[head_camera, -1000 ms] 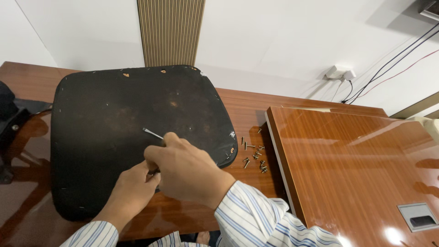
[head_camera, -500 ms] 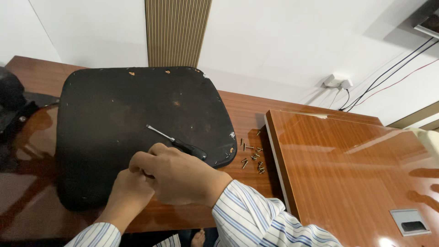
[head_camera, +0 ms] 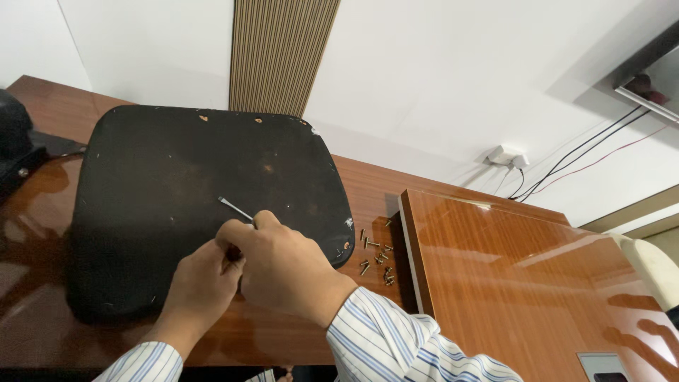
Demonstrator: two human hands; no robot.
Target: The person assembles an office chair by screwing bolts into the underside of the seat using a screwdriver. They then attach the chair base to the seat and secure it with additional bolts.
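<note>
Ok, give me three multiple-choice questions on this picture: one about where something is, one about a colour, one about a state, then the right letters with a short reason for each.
1. Where do the loose screws lie?
A. On the black seat pad
B. On the wooden table between pad and raised panel
C. In the left hand

2. What colour is the seat pad?
A. Black
B. White
C. Red

3. How is the screwdriver placed?
A. Lying alone on the panel
B. Held by the right hand, shaft sticking out over the pad
C. Standing among the screws

Answers: B, the screws sit on bare table beside the panel; A, its surface is dark black; B, the right hand covers its handle, the left hand alongside.
</note>
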